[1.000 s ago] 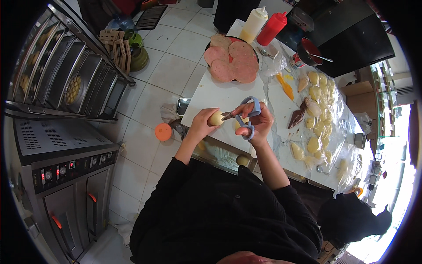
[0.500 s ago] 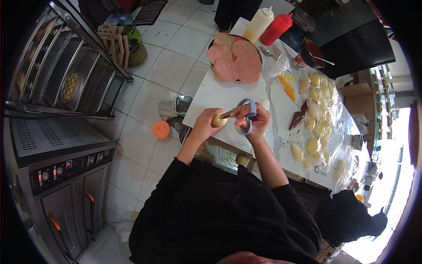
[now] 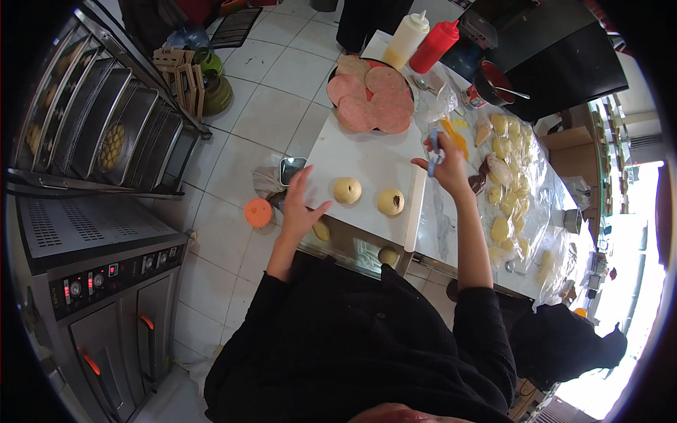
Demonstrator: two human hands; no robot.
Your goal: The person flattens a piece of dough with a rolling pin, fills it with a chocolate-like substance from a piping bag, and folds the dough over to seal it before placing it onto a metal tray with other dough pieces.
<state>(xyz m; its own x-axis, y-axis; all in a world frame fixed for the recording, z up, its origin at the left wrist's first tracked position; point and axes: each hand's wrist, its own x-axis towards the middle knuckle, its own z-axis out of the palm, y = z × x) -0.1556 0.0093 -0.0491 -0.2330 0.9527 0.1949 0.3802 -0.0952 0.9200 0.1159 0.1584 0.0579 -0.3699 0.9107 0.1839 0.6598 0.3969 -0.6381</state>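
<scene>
Two round pale dough balls rest on the white board (image 3: 331,158) in front of me. The left dough ball (image 3: 347,190) has a small cut on top; the right dough ball (image 3: 391,201) shows dark filling through an opening. My left hand (image 3: 302,208) is beside the left ball, fingers spread, holding nothing. Farther right, over the marble table, my right hand (image 3: 449,166) grips blue-handled scissors (image 3: 435,151); their blades cannot be made out. A yellow-orange piping bag or spatula-like thing (image 3: 455,137) lies just behind that hand.
Round pink meat slices (image 3: 356,113) cover a dark plate at the board's far end. Behind stand a white squeeze bottle (image 3: 407,41) and a red one (image 3: 434,48). Several dough pieces (image 3: 501,229) lie under plastic at right. An oven (image 3: 106,282) and tray rack (image 3: 106,113) stand left.
The left dough ball, held between my hands before, now sits on the board. My left hand has let go and moved left; my right hand has carried the scissors right and away from me.
</scene>
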